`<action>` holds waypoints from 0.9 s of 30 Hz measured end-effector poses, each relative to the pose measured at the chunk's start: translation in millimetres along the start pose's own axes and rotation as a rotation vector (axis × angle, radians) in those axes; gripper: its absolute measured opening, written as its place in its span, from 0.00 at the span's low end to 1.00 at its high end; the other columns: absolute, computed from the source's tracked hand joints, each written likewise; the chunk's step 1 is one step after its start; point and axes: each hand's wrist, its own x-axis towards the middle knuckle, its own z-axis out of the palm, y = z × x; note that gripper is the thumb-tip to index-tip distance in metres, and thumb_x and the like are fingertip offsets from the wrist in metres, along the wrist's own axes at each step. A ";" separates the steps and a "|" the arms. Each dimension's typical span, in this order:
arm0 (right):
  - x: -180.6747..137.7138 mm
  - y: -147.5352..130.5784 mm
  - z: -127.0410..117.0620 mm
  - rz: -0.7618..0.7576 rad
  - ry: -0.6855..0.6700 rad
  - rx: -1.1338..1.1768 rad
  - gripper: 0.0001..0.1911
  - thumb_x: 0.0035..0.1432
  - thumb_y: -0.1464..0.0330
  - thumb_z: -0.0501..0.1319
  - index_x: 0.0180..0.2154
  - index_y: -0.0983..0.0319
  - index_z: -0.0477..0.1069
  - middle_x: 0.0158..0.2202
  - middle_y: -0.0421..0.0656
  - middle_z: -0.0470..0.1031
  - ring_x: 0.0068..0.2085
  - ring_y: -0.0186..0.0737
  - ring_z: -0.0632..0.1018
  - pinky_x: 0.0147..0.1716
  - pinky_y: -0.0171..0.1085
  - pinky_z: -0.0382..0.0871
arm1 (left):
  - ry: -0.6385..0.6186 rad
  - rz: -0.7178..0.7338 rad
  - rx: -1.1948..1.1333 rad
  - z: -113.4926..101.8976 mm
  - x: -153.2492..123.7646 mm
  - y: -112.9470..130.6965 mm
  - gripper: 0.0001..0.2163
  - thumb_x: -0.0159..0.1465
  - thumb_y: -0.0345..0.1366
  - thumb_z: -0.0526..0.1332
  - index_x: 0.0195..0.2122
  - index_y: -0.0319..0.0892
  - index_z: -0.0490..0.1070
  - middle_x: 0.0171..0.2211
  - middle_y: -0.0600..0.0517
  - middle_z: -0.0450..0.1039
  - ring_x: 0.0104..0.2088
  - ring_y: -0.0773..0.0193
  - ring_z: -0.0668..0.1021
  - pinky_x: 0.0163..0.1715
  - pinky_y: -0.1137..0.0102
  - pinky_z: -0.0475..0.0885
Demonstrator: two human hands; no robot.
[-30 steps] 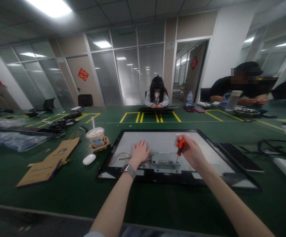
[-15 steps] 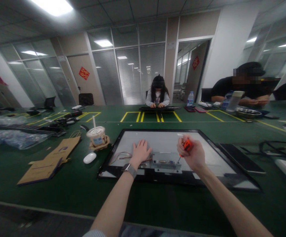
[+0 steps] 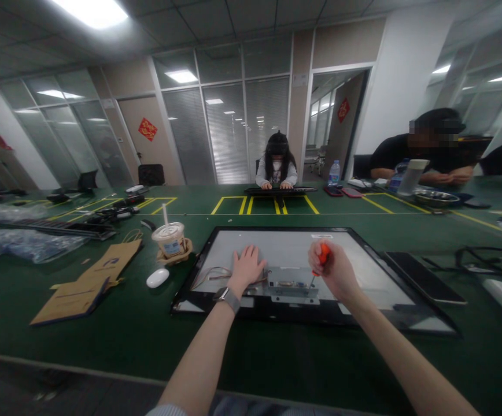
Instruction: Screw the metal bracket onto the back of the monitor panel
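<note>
A black-framed display panel (image 3: 364, 277) lies on the green table, its pale grey back facing up. On it sits a metal bracket (image 3: 292, 277) with ports along its near side, and thin wires (image 3: 207, 276) run out to the left. My left hand (image 3: 248, 267) rests flat on the panel, fingers spread, just left of the bracket. My right hand (image 3: 335, 268) is closed round the orange handle of a screwdriver (image 3: 324, 253). The shaft points down at the bracket's right end; I cannot make out a screw at its tip.
Left of the panel are a drink cup (image 3: 170, 240) in a cardboard holder, a white mouse (image 3: 157, 278) and a brown paper bag (image 3: 103, 266). A black slab (image 3: 424, 277) lies at the right, near cables (image 3: 494, 260). Two people (image 3: 277, 162) sit across the table, another is partly visible.
My right hand and the screwdriver have shifted slightly left, and the handle stands more upright. My left hand has stayed in place.
</note>
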 end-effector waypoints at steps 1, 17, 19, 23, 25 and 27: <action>-0.1 0.2 0.0 -0.001 -0.011 0.006 0.17 0.58 0.58 0.62 0.22 0.57 0.63 0.17 0.35 0.58 0.17 0.31 0.57 0.16 0.33 0.49 | -0.002 -0.003 -0.003 -0.1 0.0 0.1 0.27 0.73 0.47 0.42 0.70 0.42 0.54 0.72 0.43 0.51 0.71 0.50 0.56 0.67 0.43 0.52; -8.0 3.4 7.9 -0.039 -0.068 0.000 0.15 0.55 0.56 0.63 0.26 0.56 0.63 0.16 0.33 0.62 0.16 0.30 0.54 0.15 0.32 0.45 | 0.021 0.009 0.005 6.8 2.7 -3.0 0.27 0.73 0.48 0.41 0.70 0.43 0.55 0.71 0.43 0.52 0.70 0.49 0.56 0.66 0.42 0.53; -7.4 2.2 7.1 -0.037 -0.057 -0.021 0.14 0.55 0.56 0.63 0.25 0.57 0.65 0.16 0.34 0.62 0.16 0.30 0.57 0.15 0.32 0.47 | 0.029 0.007 -0.006 6.4 2.3 -2.9 0.27 0.73 0.48 0.41 0.70 0.42 0.55 0.71 0.43 0.52 0.70 0.49 0.57 0.66 0.42 0.53; -7.0 -1.2 5.4 -0.029 -0.061 -0.032 0.17 0.55 0.57 0.63 0.21 0.58 0.66 0.16 0.36 0.62 0.17 0.31 0.59 0.16 0.33 0.49 | 0.036 0.009 -0.017 3.4 0.2 -1.2 0.27 0.73 0.47 0.42 0.69 0.40 0.56 0.71 0.42 0.53 0.70 0.50 0.57 0.66 0.42 0.53; -7.3 -1.8 5.4 -0.024 -0.054 -0.039 0.18 0.56 0.56 0.64 0.21 0.59 0.67 0.16 0.36 0.62 0.17 0.30 0.59 0.17 0.33 0.50 | 0.031 0.012 -0.009 2.1 -0.5 -0.4 0.27 0.73 0.46 0.43 0.69 0.40 0.56 0.71 0.42 0.53 0.70 0.50 0.57 0.66 0.43 0.53; -7.9 -1.4 6.6 -0.046 -0.029 -0.058 0.18 0.57 0.55 0.64 0.23 0.59 0.69 0.17 0.36 0.63 0.18 0.30 0.60 0.17 0.33 0.52 | 0.026 0.012 -0.008 1.9 -0.3 -0.3 0.27 0.73 0.47 0.43 0.69 0.41 0.56 0.71 0.42 0.53 0.70 0.50 0.57 0.66 0.43 0.52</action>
